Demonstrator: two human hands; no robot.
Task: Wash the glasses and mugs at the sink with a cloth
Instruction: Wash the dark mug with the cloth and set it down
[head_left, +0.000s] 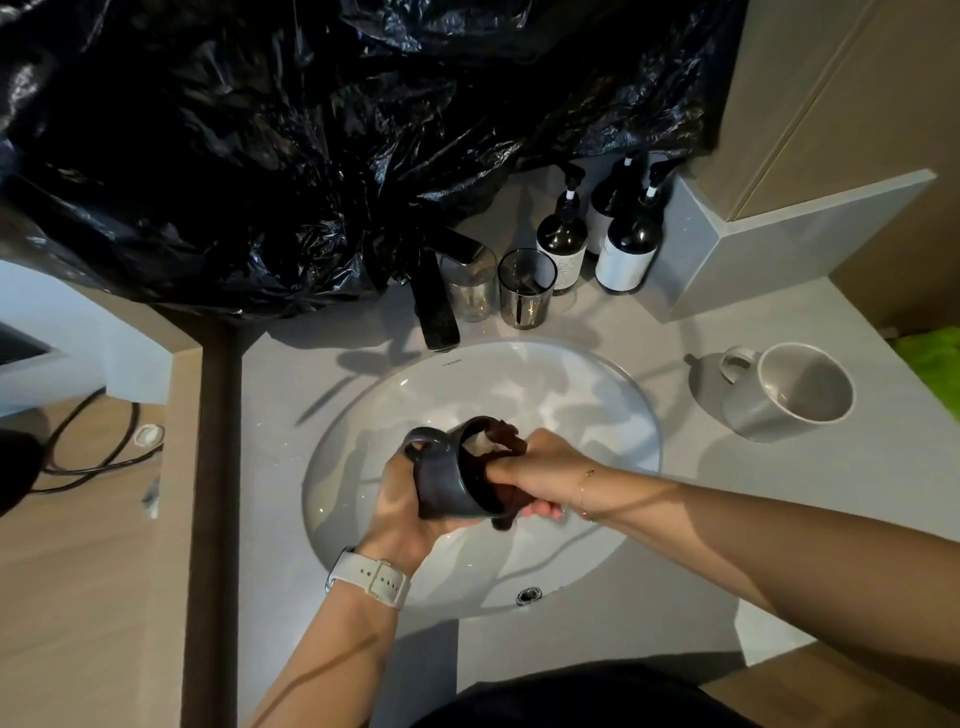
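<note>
A dark glossy ceramic mug (451, 475) is held on its side over the white oval sink basin (597, 384), its mouth turned to the right. The left hand (402, 501) grips the mug from below and behind, fingers curled round its body beside the handle. The right hand (540, 467) clutches a dark brown cloth (506, 439) and pushes it into the mug's mouth; part of the cloth hangs below the rim. The left wrist carries a white watch strap (371, 574).

On the grey counter (275, 467) to the right of the basin a grey mug with a pale inside (789, 389) lies tilted on its side. Behind the basin stands a dark tap (436, 301), and just beside it a clear glass tumbler (470, 288) and a smoky dark glass tumbler (524, 288). Behind these stand three dark pump bottles with white labels (626, 249). A crumpled black plastic sheet (260, 130) covers the wall above.
</note>
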